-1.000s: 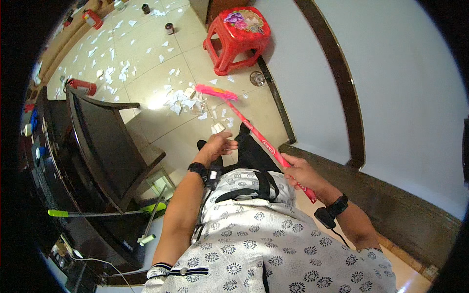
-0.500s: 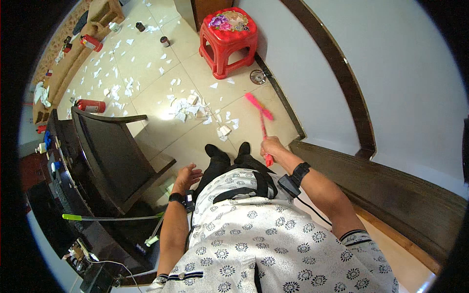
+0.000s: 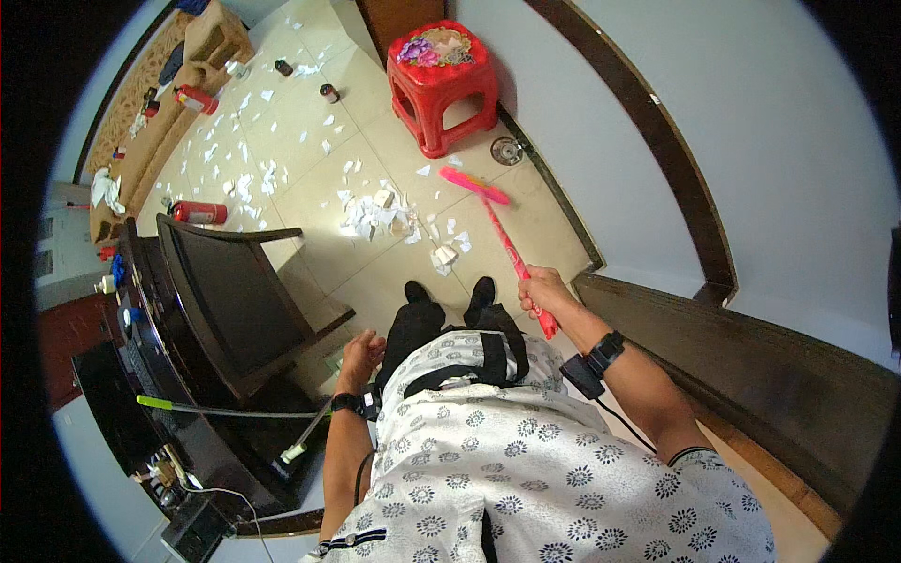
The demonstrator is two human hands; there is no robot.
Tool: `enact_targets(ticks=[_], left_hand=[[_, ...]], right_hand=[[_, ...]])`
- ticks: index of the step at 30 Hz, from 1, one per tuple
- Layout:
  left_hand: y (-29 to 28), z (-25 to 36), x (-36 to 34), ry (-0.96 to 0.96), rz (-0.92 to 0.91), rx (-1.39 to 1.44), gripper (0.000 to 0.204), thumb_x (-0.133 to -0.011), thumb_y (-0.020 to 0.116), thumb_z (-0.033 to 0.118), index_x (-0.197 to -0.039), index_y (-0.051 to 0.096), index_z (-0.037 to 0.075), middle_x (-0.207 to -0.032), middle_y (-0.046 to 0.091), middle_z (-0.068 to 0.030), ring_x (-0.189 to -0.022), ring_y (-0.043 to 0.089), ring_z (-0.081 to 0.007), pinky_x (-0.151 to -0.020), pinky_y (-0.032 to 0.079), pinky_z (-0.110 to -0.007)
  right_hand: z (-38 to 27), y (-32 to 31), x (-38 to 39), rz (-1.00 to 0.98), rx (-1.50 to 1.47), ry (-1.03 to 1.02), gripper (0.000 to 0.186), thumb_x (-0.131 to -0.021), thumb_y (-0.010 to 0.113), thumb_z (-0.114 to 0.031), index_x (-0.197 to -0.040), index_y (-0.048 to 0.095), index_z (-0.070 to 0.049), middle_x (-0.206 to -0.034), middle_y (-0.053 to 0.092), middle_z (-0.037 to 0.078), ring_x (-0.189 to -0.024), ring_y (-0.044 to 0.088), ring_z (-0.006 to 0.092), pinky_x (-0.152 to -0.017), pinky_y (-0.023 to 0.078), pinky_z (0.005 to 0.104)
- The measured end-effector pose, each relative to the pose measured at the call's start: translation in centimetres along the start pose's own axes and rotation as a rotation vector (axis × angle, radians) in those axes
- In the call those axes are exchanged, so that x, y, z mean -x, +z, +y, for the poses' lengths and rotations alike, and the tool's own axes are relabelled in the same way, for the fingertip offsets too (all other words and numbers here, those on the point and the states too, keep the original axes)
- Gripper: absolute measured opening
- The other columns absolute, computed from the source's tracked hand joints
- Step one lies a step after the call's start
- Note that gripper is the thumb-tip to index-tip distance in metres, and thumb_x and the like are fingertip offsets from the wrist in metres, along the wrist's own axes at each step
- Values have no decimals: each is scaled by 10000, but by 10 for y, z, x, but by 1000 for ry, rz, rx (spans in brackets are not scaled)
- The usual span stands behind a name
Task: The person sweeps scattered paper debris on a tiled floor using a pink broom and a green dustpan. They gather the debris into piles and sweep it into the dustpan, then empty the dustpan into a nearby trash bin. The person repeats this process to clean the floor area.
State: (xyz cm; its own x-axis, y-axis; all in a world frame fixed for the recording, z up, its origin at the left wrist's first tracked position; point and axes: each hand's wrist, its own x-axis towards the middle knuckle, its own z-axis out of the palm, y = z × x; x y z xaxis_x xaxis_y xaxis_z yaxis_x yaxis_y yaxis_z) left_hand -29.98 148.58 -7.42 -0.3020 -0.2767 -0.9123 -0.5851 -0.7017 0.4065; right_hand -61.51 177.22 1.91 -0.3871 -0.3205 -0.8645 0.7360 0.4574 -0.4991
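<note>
Gripping the pink broom (image 3: 502, 239) by its handle, your right hand (image 3: 542, 293) has its fingers wrapped tight round it; the brush head rests on the tiled floor (image 3: 310, 122) beside the scrap-paper pile (image 3: 380, 214), near the red stool (image 3: 441, 75). Your left hand (image 3: 359, 354) hangs empty, fingers loosely curled, beside the dark chair (image 3: 239, 300).

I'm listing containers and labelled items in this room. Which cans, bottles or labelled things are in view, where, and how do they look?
Red can: lying on the floor left of the chair, cylinder, pale label band.
Red can: lying by the sofa, cylinder.
Two small dark jars: standing on the tiles left of the stool.
No sign or lit screen shows.
</note>
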Motion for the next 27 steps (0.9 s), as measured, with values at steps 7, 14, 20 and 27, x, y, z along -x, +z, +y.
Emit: enact_targets(ticks=[7, 14, 20, 27], left_hand=[[-4, 45, -7, 36, -42, -165, 406, -964, 558, 311, -1242, 517, 17, -926, 642, -73, -873, 634, -205, -761, 495, -340], [-45, 98, -35, 40, -101, -210, 439, -970, 553, 321, -1277, 496, 14, -968, 649, -97, -912, 646, -238, -812, 502, -385], [-82, 143, -41, 76, -123, -205, 457, -969, 560, 349, -1285, 501, 23, -973, 653, -81, -941, 648, -226, -823, 501, -369], [-111, 184, -37, 106, -132, -310, 554, -959, 570, 388, -1353, 459, 15, -1049, 661, -111, -978, 646, -231, -860, 502, -372]], right_hand=[[72, 31, -145, 216, 106, -154, 133, -766, 482, -20, -818, 562, 73, -628, 607, 174, -511, 617, 280, -441, 459, 413], [-4, 75, -53, 46, -38, -7, 57, -806, 529, -1, -766, 493, -22, -602, 488, 77, -424, 452, 167, -366, 372, 331], [-38, 110, -38, 135, -131, -48, 77, -798, 513, -1, -733, 485, -33, -602, 484, 63, -432, 448, 142, -349, 339, 303], [-43, 205, -199, 450, 144, -99, 65, -798, 520, -16, -814, 546, 42, -651, 583, 164, -500, 586, 292, -390, 436, 425]])
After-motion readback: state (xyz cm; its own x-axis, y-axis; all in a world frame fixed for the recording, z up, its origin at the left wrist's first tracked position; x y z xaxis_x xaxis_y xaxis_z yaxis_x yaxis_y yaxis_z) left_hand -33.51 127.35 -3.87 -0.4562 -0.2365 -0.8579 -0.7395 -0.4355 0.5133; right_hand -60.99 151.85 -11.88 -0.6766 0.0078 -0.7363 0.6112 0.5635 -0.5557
